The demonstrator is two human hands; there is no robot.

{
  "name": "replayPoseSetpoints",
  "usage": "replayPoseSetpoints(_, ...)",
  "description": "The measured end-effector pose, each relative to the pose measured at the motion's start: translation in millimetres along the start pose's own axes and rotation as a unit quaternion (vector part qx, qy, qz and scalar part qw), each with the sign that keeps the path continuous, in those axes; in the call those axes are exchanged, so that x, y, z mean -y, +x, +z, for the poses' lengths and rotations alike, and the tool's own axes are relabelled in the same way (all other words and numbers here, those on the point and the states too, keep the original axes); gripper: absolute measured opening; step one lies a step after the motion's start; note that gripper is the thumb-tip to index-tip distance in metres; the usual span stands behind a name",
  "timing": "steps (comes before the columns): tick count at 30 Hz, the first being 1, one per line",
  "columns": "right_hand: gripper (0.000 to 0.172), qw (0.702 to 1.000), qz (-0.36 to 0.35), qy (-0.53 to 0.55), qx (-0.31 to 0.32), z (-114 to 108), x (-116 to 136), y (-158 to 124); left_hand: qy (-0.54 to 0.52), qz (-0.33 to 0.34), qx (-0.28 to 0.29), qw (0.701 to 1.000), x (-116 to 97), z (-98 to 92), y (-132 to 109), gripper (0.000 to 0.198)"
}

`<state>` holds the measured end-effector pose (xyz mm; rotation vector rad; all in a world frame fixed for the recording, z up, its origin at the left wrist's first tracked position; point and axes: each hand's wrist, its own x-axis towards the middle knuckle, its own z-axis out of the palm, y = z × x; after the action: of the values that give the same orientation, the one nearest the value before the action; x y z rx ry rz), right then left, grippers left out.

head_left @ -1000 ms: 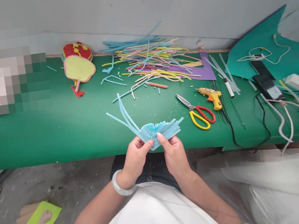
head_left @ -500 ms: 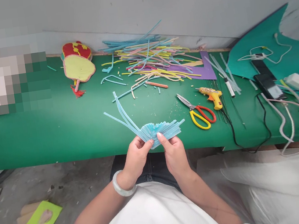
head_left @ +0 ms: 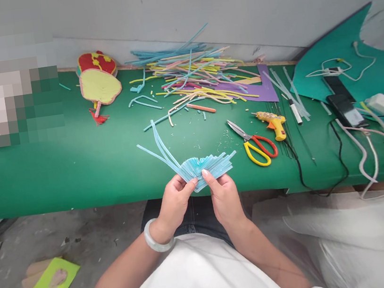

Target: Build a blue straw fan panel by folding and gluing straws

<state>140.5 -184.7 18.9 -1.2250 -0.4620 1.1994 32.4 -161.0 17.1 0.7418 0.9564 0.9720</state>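
Note:
A fan-shaped piece made of light-blue strips (head_left: 212, 166) is held just above the front edge of the table. My left hand (head_left: 176, 201) pinches its lower left part, thumb on top. My right hand (head_left: 226, 201) grips the lower right side, also with the thumb on top. A few longer blue strips stick out from its upper left, two curving upward and one pointing left. The fingers under the piece are hidden. Scissors (head_left: 248, 137) with one red and one yellow handle lie to the right of it, blades pointing away.
A yellow glue gun (head_left: 275, 125) and a marker (head_left: 295, 112) lie right of the scissors, near a black cable. Behind is a pile of coloured strips (head_left: 189, 75) on purple sheet. Round fan-like crafts (head_left: 101, 86) lie back left. A person in white (head_left: 355, 240) sits at right.
The long strips at the upper left of the blue piece have shifted slightly to the right. Both hands keep nearly the same place and grip.

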Motion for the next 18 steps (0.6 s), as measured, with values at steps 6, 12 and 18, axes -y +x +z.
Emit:
replayPoseSetpoints(6,0.037,1.0,-0.003,0.005,0.003,-0.8,-0.8,1.5,0.005,0.014,0.011,1.0,0.2,-0.9,0.0,0.028)
replayPoseSetpoints(12,0.033,1.0,-0.004,0.006,0.01,-1.2,-0.5,0.3,0.015,0.021,-0.001,1.0,0.9,-1.2,-0.7,0.027)
replayPoseSetpoints(18,0.033,1.0,-0.007,-0.002,0.008,-1.1,-0.7,0.7,0.022,0.027,0.004,0.999,0.6,-0.8,-1.7,0.028)
